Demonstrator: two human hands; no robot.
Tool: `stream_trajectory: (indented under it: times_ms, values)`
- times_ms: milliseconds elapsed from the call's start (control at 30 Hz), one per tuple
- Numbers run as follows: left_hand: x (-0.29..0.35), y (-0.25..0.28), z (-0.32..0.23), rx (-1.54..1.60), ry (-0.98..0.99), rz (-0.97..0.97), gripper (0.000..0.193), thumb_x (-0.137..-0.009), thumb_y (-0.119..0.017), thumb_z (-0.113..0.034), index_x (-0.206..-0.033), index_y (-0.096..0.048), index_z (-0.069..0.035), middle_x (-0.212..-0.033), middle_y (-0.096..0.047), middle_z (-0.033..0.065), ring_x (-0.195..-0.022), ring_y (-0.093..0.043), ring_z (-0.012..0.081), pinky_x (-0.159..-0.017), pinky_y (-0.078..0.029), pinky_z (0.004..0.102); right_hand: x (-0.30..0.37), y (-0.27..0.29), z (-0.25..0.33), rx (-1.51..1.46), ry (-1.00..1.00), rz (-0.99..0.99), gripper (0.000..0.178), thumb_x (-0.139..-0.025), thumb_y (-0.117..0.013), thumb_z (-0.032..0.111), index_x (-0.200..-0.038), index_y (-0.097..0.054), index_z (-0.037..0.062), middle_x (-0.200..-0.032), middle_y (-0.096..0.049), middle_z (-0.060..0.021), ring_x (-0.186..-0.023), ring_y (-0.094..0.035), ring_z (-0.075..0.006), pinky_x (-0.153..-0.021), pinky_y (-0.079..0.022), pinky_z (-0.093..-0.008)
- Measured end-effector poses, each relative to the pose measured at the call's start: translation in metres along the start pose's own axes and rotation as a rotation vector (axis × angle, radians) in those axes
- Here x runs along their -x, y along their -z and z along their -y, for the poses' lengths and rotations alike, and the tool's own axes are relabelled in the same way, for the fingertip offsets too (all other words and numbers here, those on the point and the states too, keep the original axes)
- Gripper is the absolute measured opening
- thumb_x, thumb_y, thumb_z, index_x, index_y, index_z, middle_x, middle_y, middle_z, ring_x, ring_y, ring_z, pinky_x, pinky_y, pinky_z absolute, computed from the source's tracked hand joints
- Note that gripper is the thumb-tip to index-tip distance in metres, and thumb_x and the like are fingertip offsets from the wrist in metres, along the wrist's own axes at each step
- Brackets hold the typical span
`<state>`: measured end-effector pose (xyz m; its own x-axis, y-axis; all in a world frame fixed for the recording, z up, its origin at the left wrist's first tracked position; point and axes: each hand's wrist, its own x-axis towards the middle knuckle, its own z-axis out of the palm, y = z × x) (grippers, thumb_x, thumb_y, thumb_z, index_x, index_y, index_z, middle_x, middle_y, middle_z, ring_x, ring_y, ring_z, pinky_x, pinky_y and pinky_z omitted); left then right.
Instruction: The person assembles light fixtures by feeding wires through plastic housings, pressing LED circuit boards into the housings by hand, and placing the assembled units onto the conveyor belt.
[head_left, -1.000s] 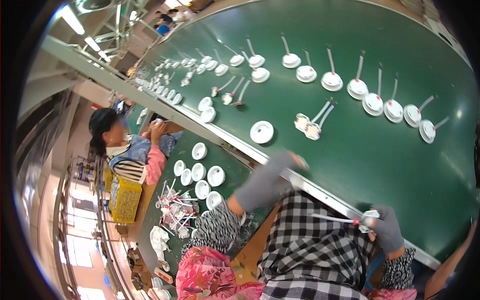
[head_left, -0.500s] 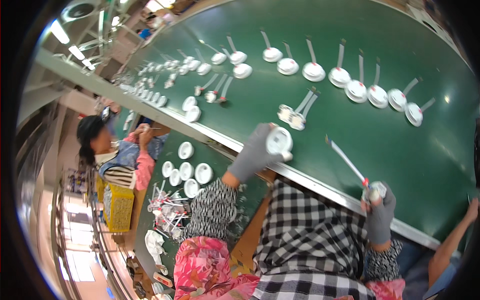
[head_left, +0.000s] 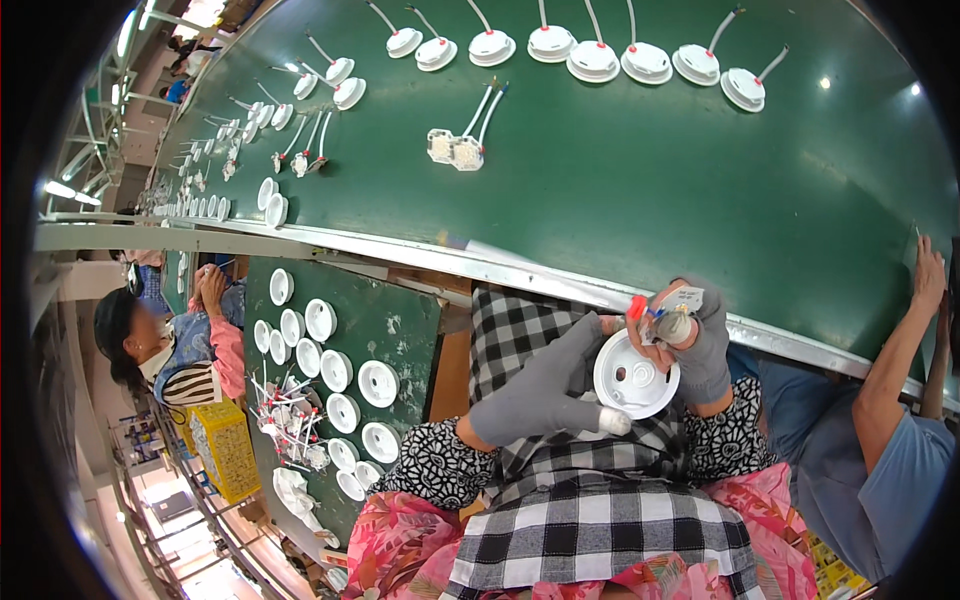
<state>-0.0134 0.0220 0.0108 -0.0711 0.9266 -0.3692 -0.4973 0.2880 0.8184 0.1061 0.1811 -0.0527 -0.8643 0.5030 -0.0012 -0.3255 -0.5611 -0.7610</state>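
Note:
Above my lap, near the table edge, my left hand (head_left: pixel 548 388) grips a round white plastic housing (head_left: pixel 640 392) by its rim. The cup's inside faces up and shows a dark hole. Close over it, my right hand (head_left: pixel 702 345) pinches a small white circuit module (head_left: pixel 684 300) with a red wire sleeve (head_left: pixel 637 307) and short coloured wires. The module is at the housing's upper right edge; whether they touch I cannot tell. A pale blurred cable runs left from it. Grey gloves with bare or white-covered fingertips are on both hands.
Finished-looking white round lamps with cables (head_left: pixel 594 62) line the green table's (head_left: pixel 700 190) far side. Two bare modules (head_left: pixel 455 150) lie mid-table. A side table at left holds white housings (head_left: pixel 378 383) and a heap of wired modules (head_left: pixel 290 425). Co-workers sit left and right (head_left: pixel 900 340).
My two hands have come together above my lap, bringing the housing and the wired module close to each other. The view has shifted, so the table's things appear higher and farther left.

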Motion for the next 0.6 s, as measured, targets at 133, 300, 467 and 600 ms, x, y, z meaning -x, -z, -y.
stream_trajectory:
  times_ms: [133, 300, 467, 600]
  values:
    - [-0.002, -0.006, 0.024, -0.288, -0.091, -0.087, 0.098, -0.065, -0.090, -0.028, -0.140, -0.033, -0.001, -0.131, -0.048, 0.0095, -0.125, -0.046, 0.0186, -0.107, -0.037, 0.0353, -0.003, 0.017, -0.007, 0.035, -0.065, 0.158, 0.032, -0.078, -0.079, 0.013, -0.105, -0.065, 0.0004, -0.093, -0.071, -0.0082, -0.083, -0.068, -0.0147, -0.075, -0.055, -0.0282]
    - [0.001, -0.018, 0.038, -0.217, -0.083, -0.239, 0.103, -0.058, -0.095, -0.032, -0.138, -0.036, -0.003, -0.128, -0.049, 0.0052, -0.123, -0.047, 0.0156, -0.104, -0.039, 0.0336, 0.005, 0.020, -0.022, -0.175, -0.088, 0.067, 0.034, -0.079, -0.079, 0.016, -0.105, -0.064, 0.0001, -0.094, -0.070, -0.0070, -0.084, -0.067, -0.0144, -0.077, -0.055, -0.0290]
    - [0.009, -0.018, 0.040, -0.577, -0.255, -0.430, 0.090, -0.059, -0.094, -0.032, -0.126, -0.042, -0.005, -0.121, -0.054, 0.0078, -0.114, -0.055, 0.0184, -0.097, -0.046, 0.0342, 0.007, -0.006, 0.009, -0.060, 0.135, 0.117, 0.032, -0.079, -0.078, 0.016, -0.103, -0.065, 0.0001, -0.088, -0.068, -0.0086, -0.073, -0.064, -0.0139, -0.065, -0.052, -0.0274]
    - [0.023, 0.003, 0.039, -1.012, -0.368, -0.796, 0.088, -0.061, -0.093, -0.032, -0.125, -0.039, -0.006, -0.115, -0.056, 0.0127, -0.104, -0.061, 0.0228, -0.086, -0.051, 0.0357, 0.041, 0.009, 0.067, 0.239, -0.077, 0.020, 0.040, -0.077, -0.079, 0.031, -0.069, -0.063, -0.0052, -0.078, -0.064, -0.0157, -0.069, -0.061, -0.0210, -0.085, -0.050, -0.0352]
